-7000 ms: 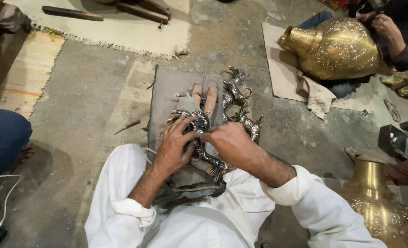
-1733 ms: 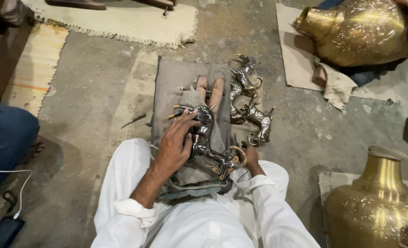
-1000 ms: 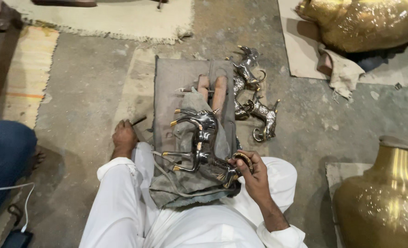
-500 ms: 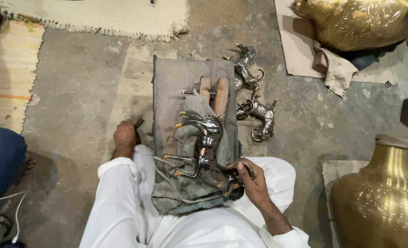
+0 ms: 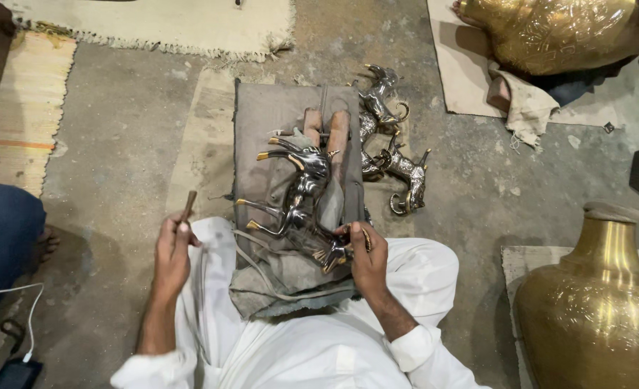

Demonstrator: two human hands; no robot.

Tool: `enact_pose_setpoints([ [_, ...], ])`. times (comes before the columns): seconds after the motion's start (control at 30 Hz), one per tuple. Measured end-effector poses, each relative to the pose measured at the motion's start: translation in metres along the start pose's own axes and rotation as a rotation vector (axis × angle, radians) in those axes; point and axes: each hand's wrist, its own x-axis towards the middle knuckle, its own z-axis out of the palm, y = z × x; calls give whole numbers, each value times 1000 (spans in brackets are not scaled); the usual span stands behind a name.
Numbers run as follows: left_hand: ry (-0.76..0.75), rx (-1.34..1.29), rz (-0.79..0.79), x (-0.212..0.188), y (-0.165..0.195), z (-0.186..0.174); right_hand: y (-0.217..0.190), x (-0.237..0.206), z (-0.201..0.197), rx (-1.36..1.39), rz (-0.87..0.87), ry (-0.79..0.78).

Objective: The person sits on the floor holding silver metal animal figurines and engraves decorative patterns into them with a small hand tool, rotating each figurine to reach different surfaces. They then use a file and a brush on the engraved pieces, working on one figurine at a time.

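My right hand (image 5: 368, 261) pinches the back legs of the shiny silver metal animal figure with gold horns (image 5: 299, 205), so it stays put on the grey cloth pad (image 5: 269, 115) in the middle of the frame. My left hand (image 5: 172, 252) is closed around a thin brown stick tool (image 5: 188, 204), lower left. More small silver animal figures (image 5: 391, 137) lie just right of the pad. The grey concrete floor (image 5: 132, 130) looks dusty. A big golden brass vase (image 5: 600, 302) stands lower right.

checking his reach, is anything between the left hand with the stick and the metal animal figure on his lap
Nothing visible: only his white trouser leg and grey cloth lie between the left hand and the figure, which the right hand already grips.
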Motion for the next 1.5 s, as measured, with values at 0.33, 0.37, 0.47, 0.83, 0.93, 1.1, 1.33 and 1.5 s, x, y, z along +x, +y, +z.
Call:
enact_pose_setpoints([
  [0.33, -636, 194, 128, -130, 87, 89, -71, -60, -26, -290, -508, -389],
  [0.37, -627, 183, 171, -133, 96, 101, -67, -65, -24, -233, -466, -446],
  [0.47, -568, 198, 410, -131, 112, 118, -45, -67, -24, 10, -356, -509],
  [0.83, -440, 867, 680, -122, 62, 95, -9, -34, -75, -335, -180, -381],
  [0.93, -500, 844, 651, -125, 67, 96, -22, -50, -58, -475, -219, -448],
  [1.1, -601, 405, 404, -129, 91, 88, -29, -55, -56, -526, -219, -490],
  [1.33, -490, 619, 603, -99, 98, 86, -30, -29, -76, -597, -187, -507],
  [1.5, -405, 658, 377, -94, 95, 87, -36, -20, -77, -561, -291, -377],
])
